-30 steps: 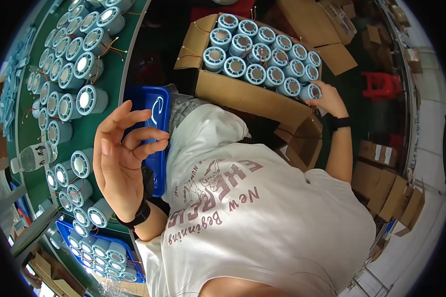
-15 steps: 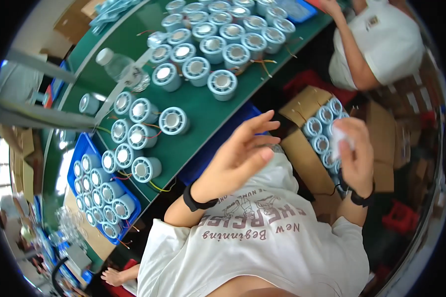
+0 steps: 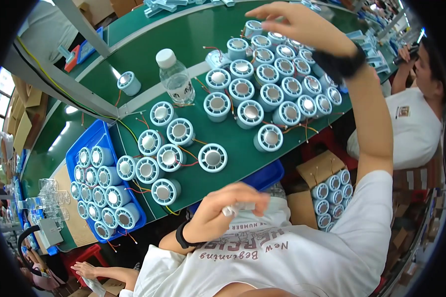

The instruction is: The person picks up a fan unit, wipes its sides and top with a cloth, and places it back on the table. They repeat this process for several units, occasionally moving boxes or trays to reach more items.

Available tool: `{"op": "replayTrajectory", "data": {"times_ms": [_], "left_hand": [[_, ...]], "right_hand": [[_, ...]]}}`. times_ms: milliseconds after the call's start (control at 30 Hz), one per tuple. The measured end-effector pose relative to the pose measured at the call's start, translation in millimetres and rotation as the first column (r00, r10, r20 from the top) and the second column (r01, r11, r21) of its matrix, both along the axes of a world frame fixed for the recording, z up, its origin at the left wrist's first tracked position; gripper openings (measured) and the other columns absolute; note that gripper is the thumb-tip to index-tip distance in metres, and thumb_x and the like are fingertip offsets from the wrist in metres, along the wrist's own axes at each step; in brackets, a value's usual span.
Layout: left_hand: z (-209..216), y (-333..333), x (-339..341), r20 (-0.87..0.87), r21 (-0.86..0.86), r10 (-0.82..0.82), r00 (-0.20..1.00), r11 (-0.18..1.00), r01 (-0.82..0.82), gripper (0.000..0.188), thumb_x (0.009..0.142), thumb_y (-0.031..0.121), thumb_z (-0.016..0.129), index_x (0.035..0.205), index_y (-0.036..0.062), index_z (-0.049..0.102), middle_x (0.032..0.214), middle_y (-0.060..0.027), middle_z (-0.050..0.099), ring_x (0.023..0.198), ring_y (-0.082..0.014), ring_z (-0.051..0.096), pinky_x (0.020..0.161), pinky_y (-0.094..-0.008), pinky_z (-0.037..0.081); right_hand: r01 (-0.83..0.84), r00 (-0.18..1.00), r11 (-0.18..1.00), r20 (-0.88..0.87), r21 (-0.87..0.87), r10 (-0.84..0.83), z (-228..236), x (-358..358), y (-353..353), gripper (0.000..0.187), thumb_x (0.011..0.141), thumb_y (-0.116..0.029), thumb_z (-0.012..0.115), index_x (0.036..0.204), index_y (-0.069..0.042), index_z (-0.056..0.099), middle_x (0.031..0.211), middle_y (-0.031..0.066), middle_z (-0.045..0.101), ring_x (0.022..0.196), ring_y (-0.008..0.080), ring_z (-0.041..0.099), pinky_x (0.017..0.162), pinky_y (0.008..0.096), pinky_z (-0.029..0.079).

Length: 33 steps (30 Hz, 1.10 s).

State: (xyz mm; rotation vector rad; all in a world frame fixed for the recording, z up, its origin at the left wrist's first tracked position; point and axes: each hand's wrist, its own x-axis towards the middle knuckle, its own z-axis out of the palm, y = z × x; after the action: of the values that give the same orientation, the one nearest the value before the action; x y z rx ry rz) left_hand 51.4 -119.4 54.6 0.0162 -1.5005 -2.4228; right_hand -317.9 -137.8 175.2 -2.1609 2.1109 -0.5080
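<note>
Roughly at six o'clock from the fingertips of the right hand point(image 3: 302, 24), the far cylinder point(image 3: 253, 28) is standing at the back of the main cluster point(image 3: 271, 94), close under the fingers; contact, cannot tell. Its long axis is running up from the green table point(image 3: 245, 154), disc face uppermost. Right hand is being the nearer one by far, its fingers bending loosely apart, nothing showing between them. Right forearm is crossing over the cluster's three o'clock end.

Left hand point(image 3: 220, 210) is lying well apart, a little past six o'clock from that cylinder. Fingers are curling closed around a crumpled whitish scrap point(image 3: 239, 208), its end poking out; film or tissue, cannot tell. At eleven o'clock from this hand, a lone cylinder point(image 3: 212, 158) is standing near the table edge; at one o'clock, another point(image 3: 270, 137).

Materials: cylinders are showing pale blue shells, plastic by the look, with slotted rings circling smooth silvery discs. Thin coloured leads point(image 3: 306, 129) are straggling out between them. Tabletop is reading smooth, catching glare at its nine o'clock side.

Toward ten o'clock from the left hand, a ribless-looking clear bottle point(image 3: 176, 84) with a white cap is standing upright. Toward nine, a glossy blue tray point(image 3: 98, 134) is holding more cylinders, packed close. Toward three, an open cardboard box point(image 3: 301, 210), matte brown, is holding others in rows.
</note>
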Motion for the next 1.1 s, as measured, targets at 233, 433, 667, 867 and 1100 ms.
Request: {"op": "replayTrajectory", "data": {"times_ms": [233,433,667,867,1100], "left_hand": [[5.9,-27.1,15.7,0.069,-0.167,0.041,0.997,0.986,-0.028,0.027,0.093,0.006,0.043,0.098,-0.0036,0.067,0.071,-0.0081,0.059,0.066,-0.0183,0.056,0.061,-0.0295,0.044],[-5.5,-28.9,6.0,0.018,-0.005,0.021,1.000,1.000,-0.020,0.032,0.088,0.003,0.037,0.106,0.0000,0.062,0.074,-0.0057,0.057,0.066,-0.0127,0.053,0.065,-0.0256,0.044],[-15.3,-7.1,4.2,-0.033,-0.047,0.128,0.991,0.990,-0.130,0.029,0.099,0.018,0.048,0.117,-0.0015,0.059,0.087,-0.0071,0.059,0.067,-0.0104,0.050,0.063,-0.0250,0.042],[-1.0,-12.2,3.7,0.106,0.239,0.035,0.994,0.969,-0.060,0.054,0.101,0.033,0.047,0.144,0.0020,0.036,0.103,-0.0131,0.063,0.065,-0.0113,0.049,0.058,-0.0216,0.041],[13.4,-4.9,-12.6,0.131,0.378,0.103,0.986,0.914,-0.145,0.061,0.101,0.044,0.044,0.143,0.0014,0.033,0.109,-0.0177,0.063,0.062,-0.0128,0.052,0.053,-0.0237,0.041]], "right_hand": [[0.464,0.829,0.832,-0.481,0.305,-0.285,-95.4,-111.9,-162.3,0.073,0.084,-0.067,0.053,0.121,-0.004,0.064,0.123,0.0220,0.061,0.112,0.0330,0.060,0.098,0.0462,0.045],[0.627,0.746,0.736,-0.469,0.257,-0.472,-134.2,-199.4,-119.7,0.067,0.069,-0.050,0.075,0.113,-0.001,0.063,0.104,0.0201,0.067,0.099,0.0346,0.065,0.087,0.0396,0.051],[0.404,0.904,0.908,-0.101,-0.106,-0.415,-67.6,-135.2,-91.8,0.065,0.077,-0.045,0.075,0.123,-0.003,0.058,0.107,0.0164,0.067,0.094,0.0271,0.066,0.082,0.0364,0.050],[-0.001,0.884,0.998,0.467,0.059,-0.027,-6.9,2.0,-7.5,0.077,0.079,-0.040,0.078,0.137,-0.001,0.046,0.123,0.0070,0.059,0.105,0.0176,0.059,0.092,0.0328,0.047],[-0.473,0.851,0.859,0.355,0.195,0.388,0.0,101.7,34.2,0.088,0.065,-0.041,0.087,0.136,-0.006,0.049,0.130,0.0074,0.057,0.112,0.0199,0.058,0.100,0.0344,0.043]]}}
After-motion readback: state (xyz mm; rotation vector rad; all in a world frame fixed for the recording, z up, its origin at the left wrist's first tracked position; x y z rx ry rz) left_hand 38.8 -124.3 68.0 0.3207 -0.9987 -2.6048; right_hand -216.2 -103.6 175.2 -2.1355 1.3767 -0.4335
